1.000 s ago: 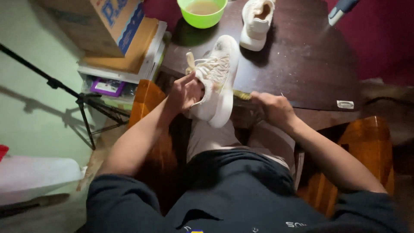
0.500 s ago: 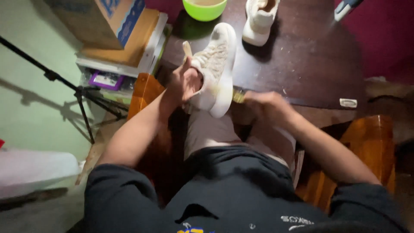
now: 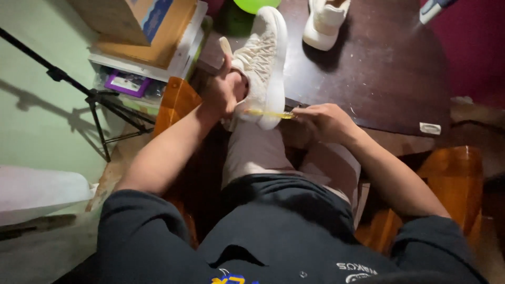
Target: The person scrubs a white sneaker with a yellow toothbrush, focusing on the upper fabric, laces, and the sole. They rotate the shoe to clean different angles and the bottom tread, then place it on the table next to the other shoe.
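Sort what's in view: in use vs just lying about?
In use: left hand gripping cream sneaker; right hand holding yellow brush at its sole.
Lying about: second sneaker, green bowl, cardboard box, tripod.

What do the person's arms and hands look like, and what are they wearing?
Both arms are bare from the shoulder sleeves down. The left hand and right hand wear no gloves, and no rings, watch or bracelets show. The person wears a dark top with short sleeves that end near the upper arms. It has small pale lettering and a blue and yellow mark on the front.
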